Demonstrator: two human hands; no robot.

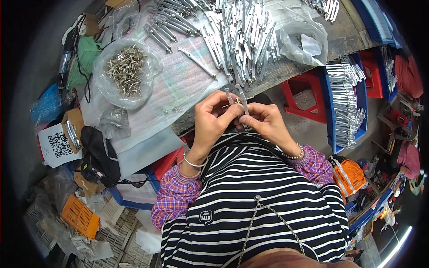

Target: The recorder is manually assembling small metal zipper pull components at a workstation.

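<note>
A thin metal strip (pixel 241 96) with a small rivet (pixel 233 103) through it is pinched between both hands, just over the table (pixel 286 67) edge. The left hand (pixel 213 117) and the right hand (pixel 263 119) each close their fingers tight on it. A clear bag (pixel 127 73) holds many rivets. Another clear bag (pixel 304 40) holds small bits. A blue bin (pixel 328 111) holds silver strips.
</note>
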